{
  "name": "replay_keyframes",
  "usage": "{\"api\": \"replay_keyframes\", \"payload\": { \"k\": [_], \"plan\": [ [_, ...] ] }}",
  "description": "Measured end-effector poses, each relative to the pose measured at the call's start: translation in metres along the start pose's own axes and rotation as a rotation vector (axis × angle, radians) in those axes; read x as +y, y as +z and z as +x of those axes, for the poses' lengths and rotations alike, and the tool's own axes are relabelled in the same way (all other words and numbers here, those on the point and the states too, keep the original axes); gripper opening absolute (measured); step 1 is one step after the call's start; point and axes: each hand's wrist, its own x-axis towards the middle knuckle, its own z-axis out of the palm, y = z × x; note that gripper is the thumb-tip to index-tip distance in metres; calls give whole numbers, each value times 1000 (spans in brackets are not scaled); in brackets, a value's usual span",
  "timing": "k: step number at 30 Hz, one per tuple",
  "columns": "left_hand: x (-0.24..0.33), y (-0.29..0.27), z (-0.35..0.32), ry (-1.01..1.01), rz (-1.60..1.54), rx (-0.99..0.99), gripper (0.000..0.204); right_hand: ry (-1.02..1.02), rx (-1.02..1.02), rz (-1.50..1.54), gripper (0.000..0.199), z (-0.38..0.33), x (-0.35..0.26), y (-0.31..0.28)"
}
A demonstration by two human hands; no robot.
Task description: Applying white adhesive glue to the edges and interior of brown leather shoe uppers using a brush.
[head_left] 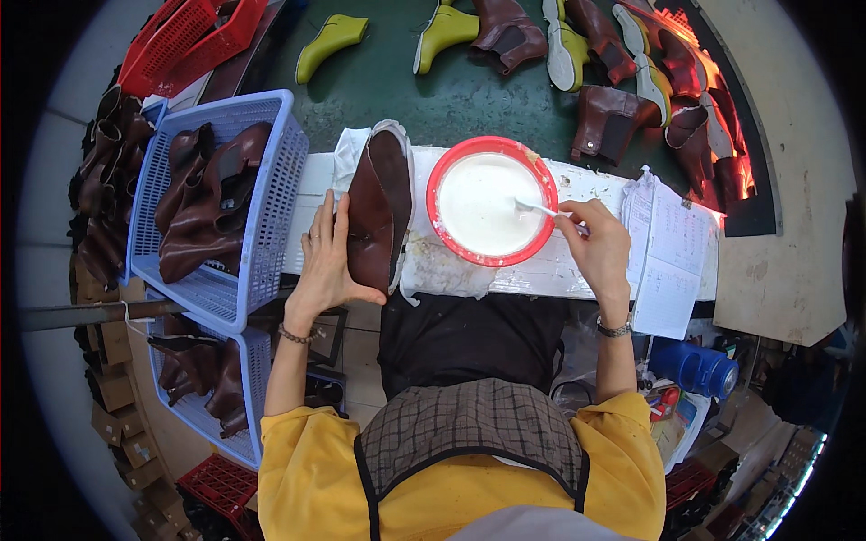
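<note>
A brown leather boot upper [372, 212] lies flat on the white work board in front of me. My left hand [327, 261] rests against its left edge, fingers stretched and spread, thumb across its lower end. To the right stands a round red bowl [439, 224] filled with thick white liquid [487, 212] that looks like glue. My right hand [595, 245] is closed in a pinch on the thin white handle of a brush [538, 208]. The brush's tip dips into the white liquid and is partly hidden there.
Blue plastic baskets [275, 194] of brown uppers stand at my left. Yellow-green shoe lasts [332, 43] and brown boots [505, 36] sit on the green table [361, 104] ahead, with a glowing orange heater [735, 135] far right. Written papers [672, 248] lie right of the bowl.
</note>
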Motion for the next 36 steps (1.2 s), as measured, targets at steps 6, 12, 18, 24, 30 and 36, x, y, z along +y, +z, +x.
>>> {"api": "replay_keyframes", "payload": {
  "k": [6, 12, 18, 24, 30, 36],
  "plan": [
    [-19, 3, -13, 34, -8, 29, 127, 76, -52, 94, 16, 0, 4, 0],
    [-10, 8, -14, 12, -242, 283, 92, 122, 16, 274, 14, -7, 7, 1],
    [40, -15, -22, 162, -364, 418, 76, -52, 29, 657, 13, 3, -40, 12],
    [52, -28, -28, 436, -507, 328, 58, -202, 194, 594, 12, 47, -40, 6],
    [60, -13, -19, 240, -572, 460, 69, -276, 173, 666, 16, 48, -42, -7],
    [92, -6, 14, 270, -532, 719, 72, -185, 182, 777, 19, 5, -46, 8]
  ]
}}
